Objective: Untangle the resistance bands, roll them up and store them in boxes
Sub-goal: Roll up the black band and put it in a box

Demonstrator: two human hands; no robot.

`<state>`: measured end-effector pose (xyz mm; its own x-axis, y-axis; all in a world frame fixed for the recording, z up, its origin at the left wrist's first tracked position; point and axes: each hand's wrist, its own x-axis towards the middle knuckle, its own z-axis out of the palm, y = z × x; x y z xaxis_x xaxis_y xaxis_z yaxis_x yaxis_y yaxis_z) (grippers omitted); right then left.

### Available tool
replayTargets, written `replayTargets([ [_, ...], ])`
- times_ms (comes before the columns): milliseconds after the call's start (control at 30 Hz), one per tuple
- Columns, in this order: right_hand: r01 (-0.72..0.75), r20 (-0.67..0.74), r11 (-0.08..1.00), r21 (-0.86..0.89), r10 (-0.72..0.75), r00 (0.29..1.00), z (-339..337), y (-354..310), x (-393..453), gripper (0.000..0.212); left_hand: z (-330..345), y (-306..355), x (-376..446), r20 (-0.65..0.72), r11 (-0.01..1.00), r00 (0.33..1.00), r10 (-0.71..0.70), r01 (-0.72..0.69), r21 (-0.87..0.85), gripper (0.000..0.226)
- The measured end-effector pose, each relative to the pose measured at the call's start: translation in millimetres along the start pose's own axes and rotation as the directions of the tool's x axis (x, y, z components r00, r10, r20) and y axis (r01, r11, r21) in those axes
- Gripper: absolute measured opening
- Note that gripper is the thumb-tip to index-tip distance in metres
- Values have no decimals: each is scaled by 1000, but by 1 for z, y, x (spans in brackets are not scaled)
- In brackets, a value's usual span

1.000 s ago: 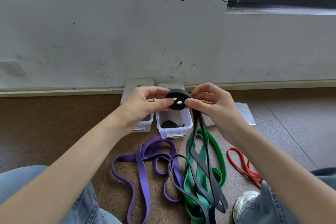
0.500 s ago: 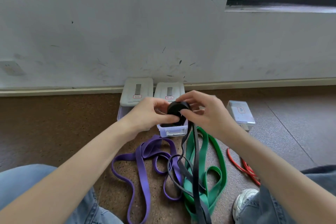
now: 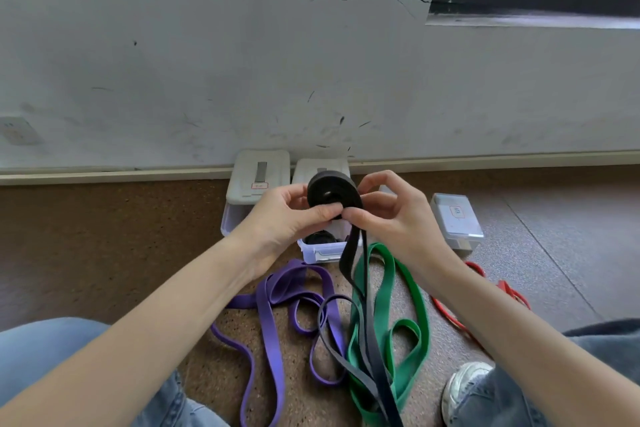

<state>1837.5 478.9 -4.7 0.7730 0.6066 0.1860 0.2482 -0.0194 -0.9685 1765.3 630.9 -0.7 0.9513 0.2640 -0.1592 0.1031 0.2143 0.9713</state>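
1. We see the left hand (image 3: 277, 218) pinching the black roll (image 3: 330, 194), thumb in front.
2. The right hand (image 3: 394, 218) pinches its other side.
3. The roll is held above an open box (image 3: 323, 250).

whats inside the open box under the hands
One rolled-up black band lies inside the open box. The hands and the black roll they hold cover the back of the box, so anything more in there cannot be seen.
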Motion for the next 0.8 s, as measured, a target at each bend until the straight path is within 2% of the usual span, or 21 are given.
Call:
replayTargets([
  [67, 33, 0, 996, -87, -33, 999, -3, -3, 1, 22, -5, 4, 1, 40, 985, 999, 5, -11, 174, 33],
  [133, 69, 1, 976, -208, -70, 998, -5, -5, 4, 23, -9, 8, 3, 57, 920, 997, 59, -76, 384, 31],
  [333, 103, 43, 963, -248, -95, 995, -5, -6, 2, 26, -11, 8, 0, 151, 857, 985, 79, -144, 494, 24],
  [433, 7, -32, 1000, 23, -6, 999, -8, -6, 5, 25, -14, 13, 2, 125, 886, 986, 108, -153, 438, 26],
  [500, -19, -39, 989, 145, 25, 999, -7, -5, 5, 30, -16, 16, 3, 55, 943, 989, 138, -148, 298, 34],
  [600, -12, 40, 990, 142, 7, 999, 3, 0, 1, 33, -14, 16, 5, -8, 990, 991, 133, -133, 42, 40],
  [667, 7, 36, 994, 110, -10, 999, 8, 4, 0, 31, -9, 11, 5, -5, 992, 993, 122, -122, -37, 37],
  [733, 19, 3, 996, 89, -19, 1000, 9, 6, 0, 23, -7, 6, 6, -13, 992, 992, 123, -123, 7, 37],
  [800, 24, -16, 998, 62, -23, 1000, 7, 7, -2, 20, -8, 4, 6, -12, 984, 993, 120, -118, 131, 38],
])
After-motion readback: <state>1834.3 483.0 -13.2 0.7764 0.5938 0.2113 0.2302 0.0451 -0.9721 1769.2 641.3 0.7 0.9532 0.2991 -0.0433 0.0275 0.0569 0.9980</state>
